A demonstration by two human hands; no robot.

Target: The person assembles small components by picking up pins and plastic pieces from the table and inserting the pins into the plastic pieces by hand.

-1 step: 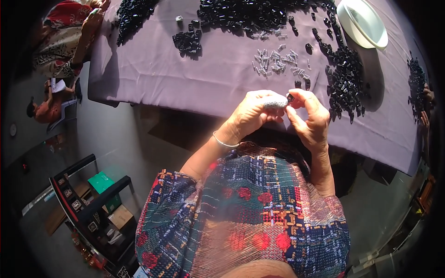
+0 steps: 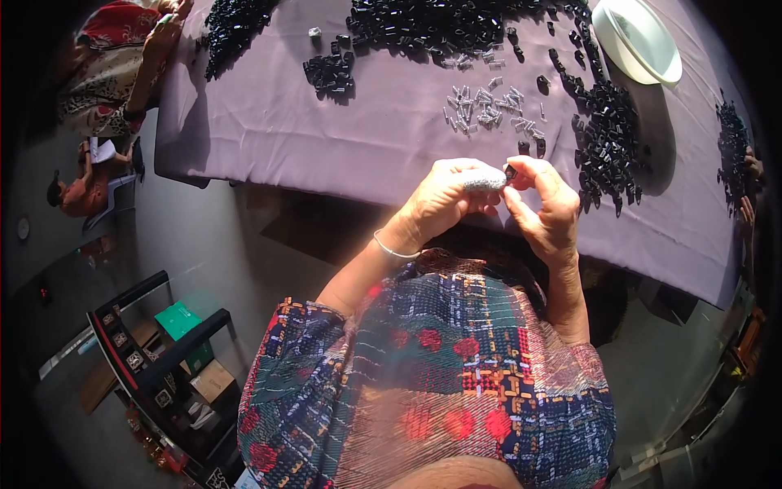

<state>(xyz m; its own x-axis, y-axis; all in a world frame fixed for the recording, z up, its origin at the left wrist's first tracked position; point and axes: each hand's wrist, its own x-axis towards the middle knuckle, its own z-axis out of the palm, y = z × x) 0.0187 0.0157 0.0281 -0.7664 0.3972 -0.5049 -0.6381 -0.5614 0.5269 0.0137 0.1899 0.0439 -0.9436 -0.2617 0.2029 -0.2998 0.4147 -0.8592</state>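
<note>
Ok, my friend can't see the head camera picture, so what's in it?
A person's right hand pinches a small black part beside a grey-covered finger of the left hand at the near edge of a purple-grey cloth. Beyond lie little silvery pieces, heaps of black parts and a pale basin.

Black piece [image 2: 511, 173]: one, small, blocky; held at the fingertips of the right hand [image 2: 546, 202], above and right of frame centre. Silver-grey piece [image 2: 484, 179]: one, speckled, elongated, near level; along the left hand [image 2: 450, 192], worn or held unclear.
</note>
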